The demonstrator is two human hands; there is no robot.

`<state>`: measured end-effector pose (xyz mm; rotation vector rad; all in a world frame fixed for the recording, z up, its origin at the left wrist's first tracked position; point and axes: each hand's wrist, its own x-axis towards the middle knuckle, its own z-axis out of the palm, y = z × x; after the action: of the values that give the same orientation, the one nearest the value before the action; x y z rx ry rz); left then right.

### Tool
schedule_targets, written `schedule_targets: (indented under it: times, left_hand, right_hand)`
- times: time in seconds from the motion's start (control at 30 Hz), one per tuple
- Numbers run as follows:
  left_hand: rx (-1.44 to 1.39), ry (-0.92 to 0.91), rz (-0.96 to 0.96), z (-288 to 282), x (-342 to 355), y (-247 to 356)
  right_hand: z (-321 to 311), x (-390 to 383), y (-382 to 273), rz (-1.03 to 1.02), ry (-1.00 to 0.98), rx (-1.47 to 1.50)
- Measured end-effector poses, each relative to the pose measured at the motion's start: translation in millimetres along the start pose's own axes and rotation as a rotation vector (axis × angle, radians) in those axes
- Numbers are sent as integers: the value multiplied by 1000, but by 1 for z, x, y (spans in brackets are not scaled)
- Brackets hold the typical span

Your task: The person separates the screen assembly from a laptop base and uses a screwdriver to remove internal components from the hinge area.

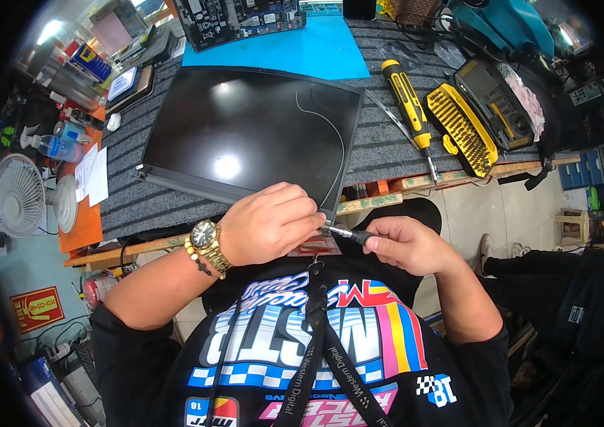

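A dark laptop screen (195, 135) lies face up on the bench, its near edge toward me. A thin grey cable (342, 142) curls across its right side down to the near right corner. My left hand (271, 220), with a gold watch (205, 235) on the wrist, is closed with its fingertips pinched at that corner, which they partly cover. From the right, my right hand (407, 245) grips the black handle of a screwdriver (344, 233). Its metal shaft points left, and its tip meets the corner beside my left fingertips; the exact contact is hidden.
Right of the screen lie tweezers (391, 114), a yellow-black electric screwdriver (407, 96), a yellow bit case (462, 128) and its black case (501, 103). An opened laptop base (245, 21) rests on a blue mat (337, 50) behind. A white fan (20, 191) stands left.
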<state>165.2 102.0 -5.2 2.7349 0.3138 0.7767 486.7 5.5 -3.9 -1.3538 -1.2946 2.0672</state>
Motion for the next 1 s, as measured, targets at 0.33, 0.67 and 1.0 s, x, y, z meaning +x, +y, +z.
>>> schedule_targets:
  times: [0.33,0.67,1.0]
  left_hand:
    - [-33,15,16,-2,1,-2]
    - [-43,7,23,-2,1,-3]
    - [-56,9,20,-1,1,-3]
  right_hand:
    - [15,-1,-11,-107,176,-380]
    - [18,-2,-7,-235,248,-497]
    - [23,-2,-9,-303,297,-547]
